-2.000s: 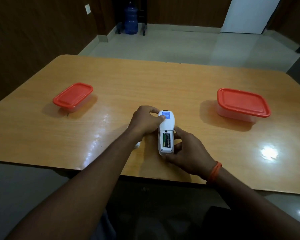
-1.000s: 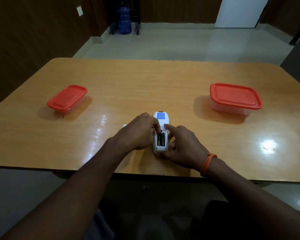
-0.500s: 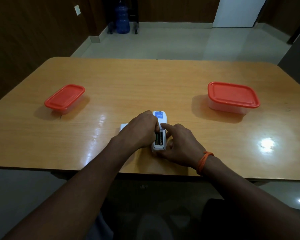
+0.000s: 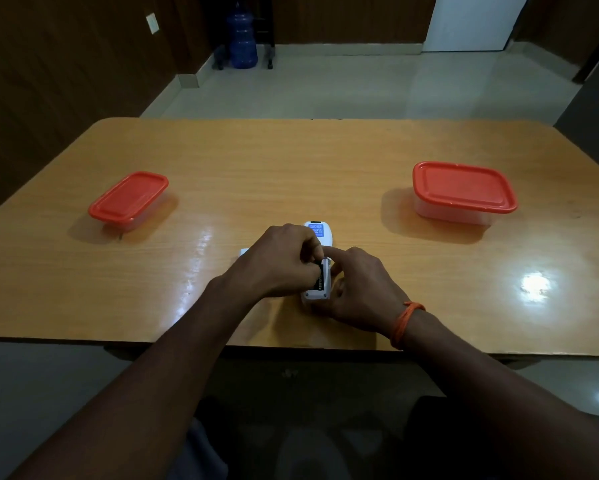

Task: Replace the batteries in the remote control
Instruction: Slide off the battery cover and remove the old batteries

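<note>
A white remote control (image 4: pixel 321 232) lies face down near the table's front edge with its battery compartment open. A dark battery (image 4: pixel 321 278) shows in the compartment. My left hand (image 4: pixel 277 265) covers the compartment's left side, and its curled fingertips pinch the battery's upper end. My right hand (image 4: pixel 357 289) grips the remote's lower end from the right, and its index finger reaches to the compartment's top, touching my left fingertips. A small white piece, probably the battery cover (image 4: pixel 244 252), peeks out on the table behind my left hand.
The wooden table (image 4: pixel 291 174) carries two clear containers with orange lids: a smaller one (image 4: pixel 128 199) at the left and a larger one (image 4: pixel 462 188) at the right. A blue water jug (image 4: pixel 241 39) stands on the floor beyond the table.
My left hand has slid from the remote's top end down onto the open compartment. My right index finger has stretched up to meet it at the battery. The remote stays in place.
</note>
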